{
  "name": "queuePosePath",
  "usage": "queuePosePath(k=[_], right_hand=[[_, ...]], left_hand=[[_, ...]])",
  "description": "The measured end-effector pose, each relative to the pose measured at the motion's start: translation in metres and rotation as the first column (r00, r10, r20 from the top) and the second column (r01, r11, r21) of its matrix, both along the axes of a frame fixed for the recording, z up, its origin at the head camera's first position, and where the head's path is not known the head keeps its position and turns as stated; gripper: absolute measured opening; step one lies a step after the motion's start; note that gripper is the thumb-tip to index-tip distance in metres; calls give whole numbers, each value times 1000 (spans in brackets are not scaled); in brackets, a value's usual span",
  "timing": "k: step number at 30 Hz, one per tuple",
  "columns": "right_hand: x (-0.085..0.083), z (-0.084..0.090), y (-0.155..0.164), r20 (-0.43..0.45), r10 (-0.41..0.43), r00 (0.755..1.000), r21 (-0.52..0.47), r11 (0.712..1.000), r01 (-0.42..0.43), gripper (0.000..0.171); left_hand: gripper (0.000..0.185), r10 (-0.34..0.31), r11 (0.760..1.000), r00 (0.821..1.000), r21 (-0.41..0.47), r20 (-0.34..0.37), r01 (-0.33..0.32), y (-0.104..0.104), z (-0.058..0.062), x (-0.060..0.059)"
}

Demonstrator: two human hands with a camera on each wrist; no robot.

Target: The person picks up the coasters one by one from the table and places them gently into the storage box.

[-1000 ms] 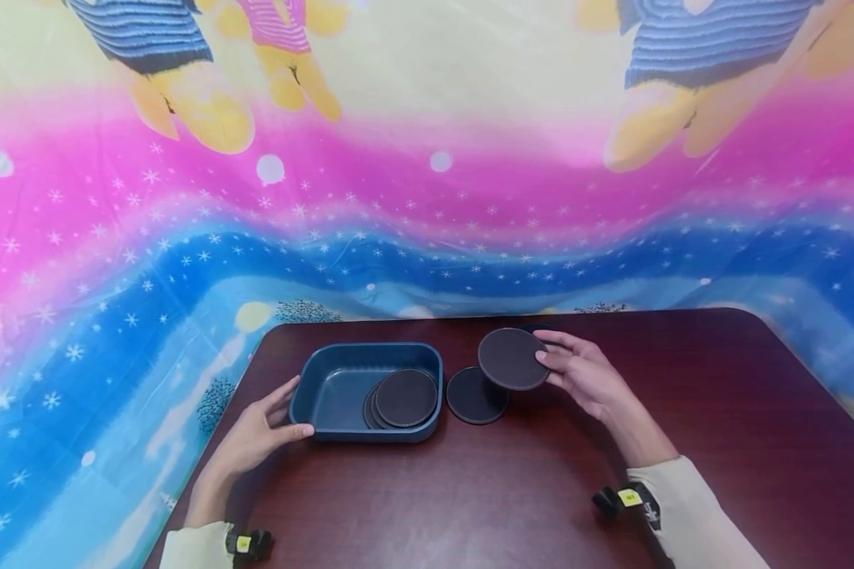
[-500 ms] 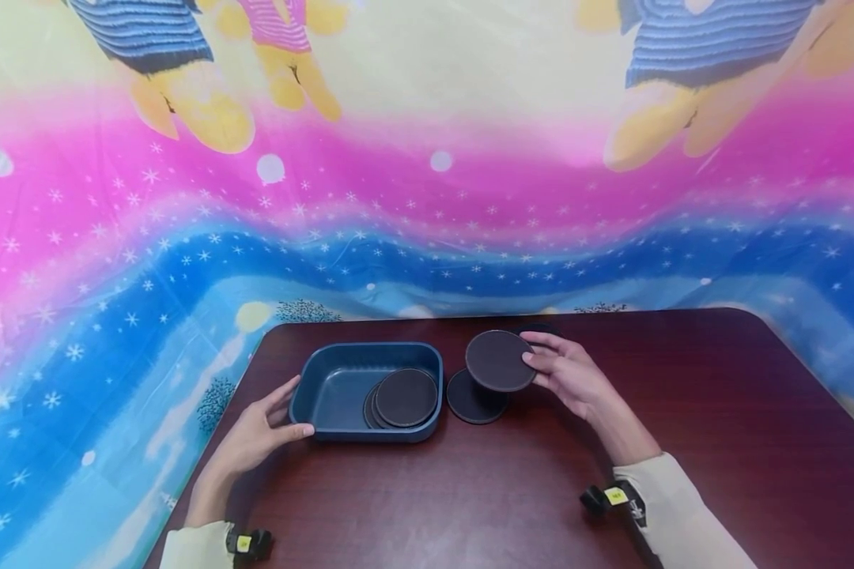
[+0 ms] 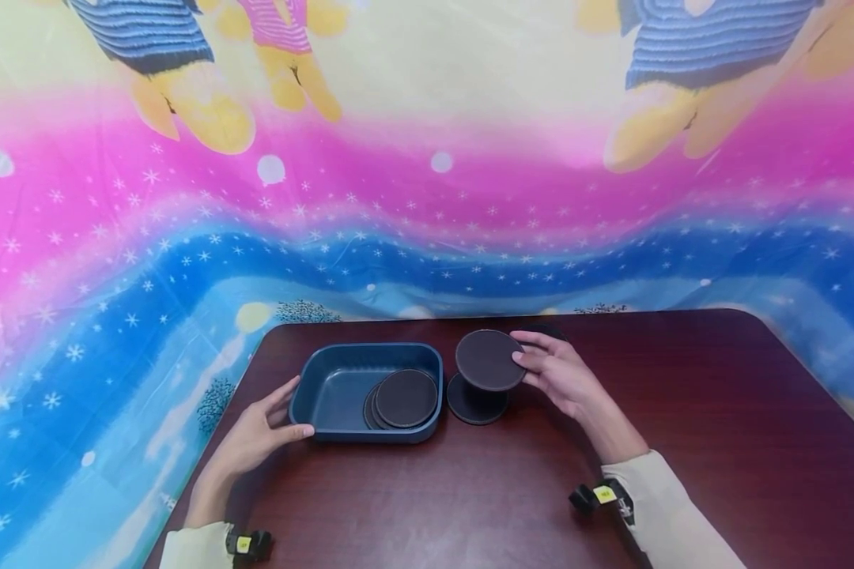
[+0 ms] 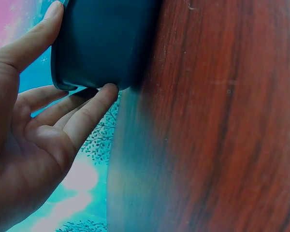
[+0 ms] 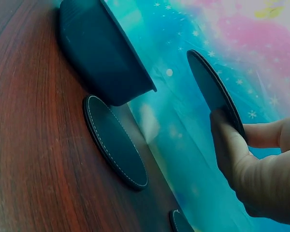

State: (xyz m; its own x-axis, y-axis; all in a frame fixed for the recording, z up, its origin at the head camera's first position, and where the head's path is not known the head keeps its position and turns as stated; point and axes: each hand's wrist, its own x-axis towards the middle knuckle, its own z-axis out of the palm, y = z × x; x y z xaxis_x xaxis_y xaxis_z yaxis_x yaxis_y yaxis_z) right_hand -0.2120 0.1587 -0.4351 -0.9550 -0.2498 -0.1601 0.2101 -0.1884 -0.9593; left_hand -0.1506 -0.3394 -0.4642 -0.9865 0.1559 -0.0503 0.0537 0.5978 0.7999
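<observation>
My left hand [image 3: 256, 433] grips the left end of a dark blue rectangular bin [image 3: 370, 435], thumb at its front corner and fingers against its end wall. Inside, at the right, several round dark coasters [image 3: 406, 398] lie overlapped. My right hand [image 3: 562, 381] pinches another round coaster [image 3: 489, 360] by its right edge, between thumb and fingers. That coaster is tilted and raised above the table, as the right wrist view shows. Below it a black coaster with pale edge stitching [image 5: 117, 142] lies flat beside the bin, partly covered in the head view.
Behind my right fingers, one more dark coaster [image 3: 546, 329] lies near the back edge of the brown wooden table [image 3: 427, 506]. A printed cloth [image 3: 427, 221] hangs close behind the table and along its left side.
My right hand has moved left with the held coaster, which now overlaps more of the flat coaster beside the bin. The left hand and the bin have stayed where they were.
</observation>
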Motion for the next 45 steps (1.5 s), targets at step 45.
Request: queuePosePath(k=[45], right_hand=[[-3, -2, -39, 25, 14, 1000, -8, 1000, -14, 58]], left_hand=[[94, -37, 999, 999, -11, -29, 36, 1, 8, 2]])
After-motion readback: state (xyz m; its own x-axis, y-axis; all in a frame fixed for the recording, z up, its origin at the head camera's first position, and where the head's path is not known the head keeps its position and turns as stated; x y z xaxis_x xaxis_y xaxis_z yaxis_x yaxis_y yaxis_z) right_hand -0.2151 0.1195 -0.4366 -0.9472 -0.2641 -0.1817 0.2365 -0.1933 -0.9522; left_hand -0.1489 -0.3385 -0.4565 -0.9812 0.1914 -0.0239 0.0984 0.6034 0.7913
